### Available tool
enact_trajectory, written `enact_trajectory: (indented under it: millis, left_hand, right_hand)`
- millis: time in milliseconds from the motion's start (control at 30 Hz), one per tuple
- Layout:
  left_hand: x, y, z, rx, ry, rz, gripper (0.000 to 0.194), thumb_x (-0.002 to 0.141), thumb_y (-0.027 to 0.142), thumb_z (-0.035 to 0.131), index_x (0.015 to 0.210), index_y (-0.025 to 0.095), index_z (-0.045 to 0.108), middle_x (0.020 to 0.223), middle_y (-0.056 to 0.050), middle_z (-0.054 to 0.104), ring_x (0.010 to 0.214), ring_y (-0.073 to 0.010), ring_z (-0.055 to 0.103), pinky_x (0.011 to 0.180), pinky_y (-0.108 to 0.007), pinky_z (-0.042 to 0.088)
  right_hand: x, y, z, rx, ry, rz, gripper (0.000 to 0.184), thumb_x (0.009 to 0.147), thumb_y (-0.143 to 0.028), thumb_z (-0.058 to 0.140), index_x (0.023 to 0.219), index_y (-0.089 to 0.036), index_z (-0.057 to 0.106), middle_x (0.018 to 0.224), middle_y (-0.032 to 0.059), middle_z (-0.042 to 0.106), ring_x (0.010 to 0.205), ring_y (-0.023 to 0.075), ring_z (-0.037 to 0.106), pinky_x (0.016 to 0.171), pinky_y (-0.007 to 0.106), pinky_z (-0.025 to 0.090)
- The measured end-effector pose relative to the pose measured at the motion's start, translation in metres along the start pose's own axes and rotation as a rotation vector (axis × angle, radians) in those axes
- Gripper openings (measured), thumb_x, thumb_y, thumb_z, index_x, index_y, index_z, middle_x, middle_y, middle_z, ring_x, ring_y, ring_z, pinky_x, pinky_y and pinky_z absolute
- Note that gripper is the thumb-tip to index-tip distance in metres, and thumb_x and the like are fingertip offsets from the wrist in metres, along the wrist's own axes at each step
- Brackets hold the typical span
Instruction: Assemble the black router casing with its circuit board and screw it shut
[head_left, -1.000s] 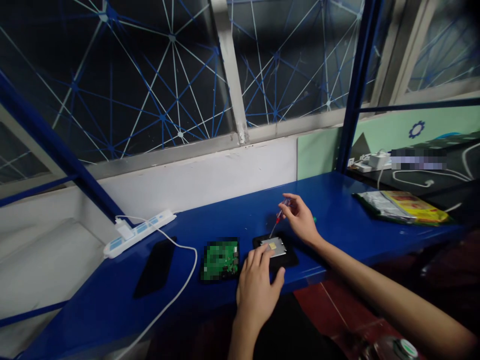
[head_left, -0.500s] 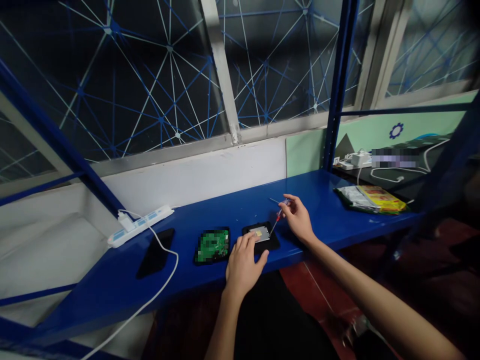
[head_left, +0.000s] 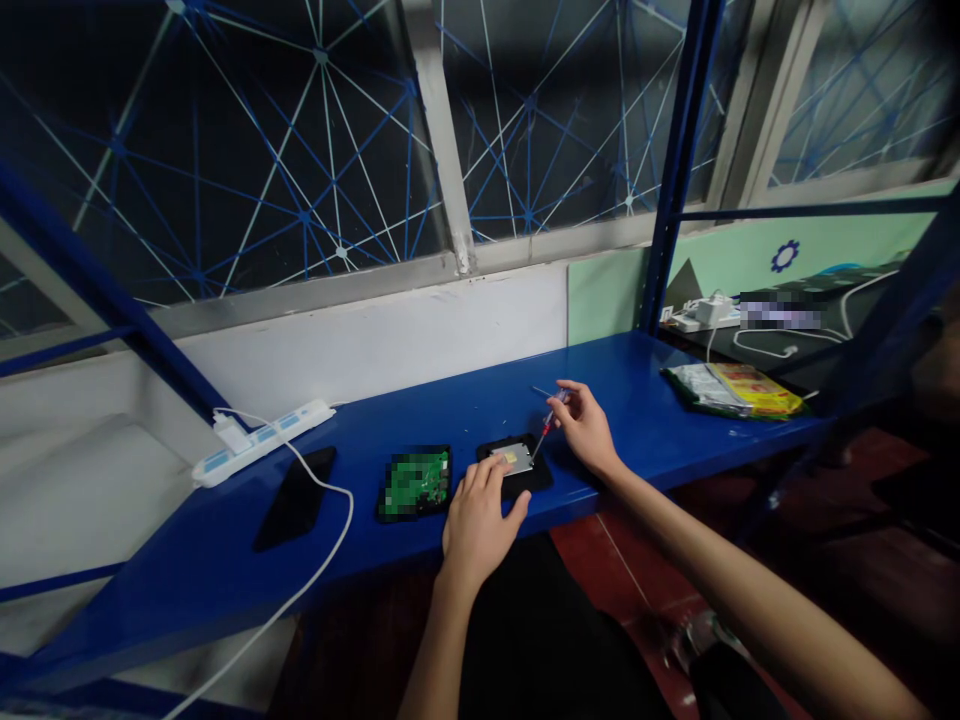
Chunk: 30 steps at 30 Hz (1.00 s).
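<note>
My right hand (head_left: 581, 425) is closed around the handle of a screwdriver (head_left: 547, 428) with a clear, purplish grip and a red collar. Its shaft slants down and left, the tip at the right edge of a silver metal plate (head_left: 517, 458) with a yellowish patch. That plate sits in a black case (head_left: 541, 477) on the blue table. My left hand (head_left: 480, 515) lies with fingers stretched, their tips on the plate's left side and the thumb apart. A second thin tool (head_left: 541, 391), perhaps another screwdriver, lies partly hidden behind my right hand.
Left of the case rests a green circuit board (head_left: 412, 482) in a black frame. Farther left are a dark phone-like slab (head_left: 296, 500), a white cable (head_left: 337, 545) and a power strip (head_left: 266, 440). A silver-yellow packet (head_left: 735, 390) lies on the right of the blue table (head_left: 465, 400).
The screwdriver tip has moved from the plate's far left part to its right edge. My left hand keeps its place on the plate. The whole view has shifted somewhat.
</note>
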<state>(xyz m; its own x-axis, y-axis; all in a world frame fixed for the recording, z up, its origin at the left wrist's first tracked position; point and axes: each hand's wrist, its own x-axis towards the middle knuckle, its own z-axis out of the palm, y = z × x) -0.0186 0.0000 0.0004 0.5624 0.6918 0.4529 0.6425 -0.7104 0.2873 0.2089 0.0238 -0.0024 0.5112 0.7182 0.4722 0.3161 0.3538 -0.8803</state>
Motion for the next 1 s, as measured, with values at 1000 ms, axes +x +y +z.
enact_trajectory:
  millis: [1000]
  left_hand:
    - [0.0027,0.0055,-0.0063,0.107,-0.096,0.056,0.039,0.1,0.032,0.054,0.138,0.038,0.056,0.135,-0.006,0.054,0.116,-0.0289,0.054,0.095,-0.047,0.049]
  right_hand:
    - [-0.0021,-0.0061,-0.0026,-0.104,0.023,-0.027,0.041,0.09,-0.042,0.061,0.123,-0.019,0.057,0.078,0.0024,0.069,0.065,0.0192,0.066,0.068,0.034,0.051]
